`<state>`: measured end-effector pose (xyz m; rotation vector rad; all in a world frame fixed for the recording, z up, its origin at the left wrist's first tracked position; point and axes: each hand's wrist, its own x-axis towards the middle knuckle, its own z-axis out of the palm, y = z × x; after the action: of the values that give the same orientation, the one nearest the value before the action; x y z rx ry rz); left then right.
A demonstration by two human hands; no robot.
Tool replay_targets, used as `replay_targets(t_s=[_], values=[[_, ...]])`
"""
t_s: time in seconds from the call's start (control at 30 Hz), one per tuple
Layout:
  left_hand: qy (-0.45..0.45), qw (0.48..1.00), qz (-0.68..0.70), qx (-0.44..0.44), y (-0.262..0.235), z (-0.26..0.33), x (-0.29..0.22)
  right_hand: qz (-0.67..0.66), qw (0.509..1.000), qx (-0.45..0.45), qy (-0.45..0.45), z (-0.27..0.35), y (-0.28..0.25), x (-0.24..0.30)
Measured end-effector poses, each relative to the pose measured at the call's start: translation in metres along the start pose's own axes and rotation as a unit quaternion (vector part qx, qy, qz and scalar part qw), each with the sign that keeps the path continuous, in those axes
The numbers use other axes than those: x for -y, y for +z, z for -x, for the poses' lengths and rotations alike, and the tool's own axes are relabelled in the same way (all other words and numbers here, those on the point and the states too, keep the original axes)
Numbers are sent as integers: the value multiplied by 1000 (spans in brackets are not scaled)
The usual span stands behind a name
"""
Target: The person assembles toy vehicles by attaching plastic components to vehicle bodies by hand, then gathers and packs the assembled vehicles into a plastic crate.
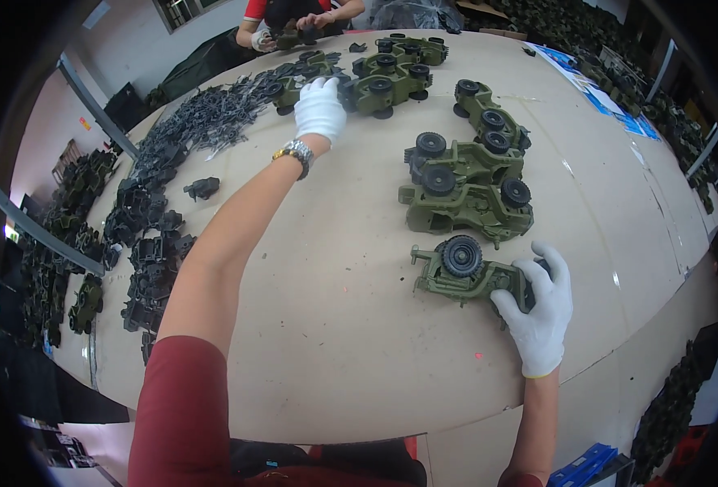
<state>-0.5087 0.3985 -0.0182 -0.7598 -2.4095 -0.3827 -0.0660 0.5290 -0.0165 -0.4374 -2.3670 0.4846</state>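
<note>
My right hand [541, 312], in a white glove, grips the right end of an olive-green toy jeep [481, 280] near the table's front right. Thumb and fingers are on either side of that end; a large black wheel [461, 256] faces up at the other. My left arm stretches far forward. The gloved left hand [320, 112] is at a group of green toy jeeps, between one jeep [284, 96] on its left and another [379, 96] on its right. Its fingertips are hidden, so whether it holds one cannot be made out.
More upturned toy jeeps [468, 207] stand in a row beyond my right hand. A heap of dark grey plastic parts [213, 109] covers the table's left side, with one loose piece [202, 188] apart. Across the table [326, 325], a person's hands [314, 22] handle a dark piece.
</note>
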Motion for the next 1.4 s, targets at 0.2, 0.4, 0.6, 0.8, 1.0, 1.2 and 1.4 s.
replay_targets(t_s=[0.2,0.4,0.6,0.8,1.0,1.2,1.4], values=[[110,871,378,294,-66,17,-103,-4,1000,-11,-22,-2,4,1],[70,812,365,449,-74,51,-110,-41,998,-31,-49,2,5,-6],[3,867,284,408,-144,119,-49,-62,981,50,-178,11,8,38],[-113,905,227,341,-197,179,16,-221,942,150,-204,-26,6,59],[-197,901,322,215,-217,214,58,-142,980,-65,119,-188,59,-64],[-172,941,278,91,-259,248,55,71,991,32,108,-229,129,-106],[-267,885,382,8,-275,283,80,-22,972,-84,217,-241,165,-102]])
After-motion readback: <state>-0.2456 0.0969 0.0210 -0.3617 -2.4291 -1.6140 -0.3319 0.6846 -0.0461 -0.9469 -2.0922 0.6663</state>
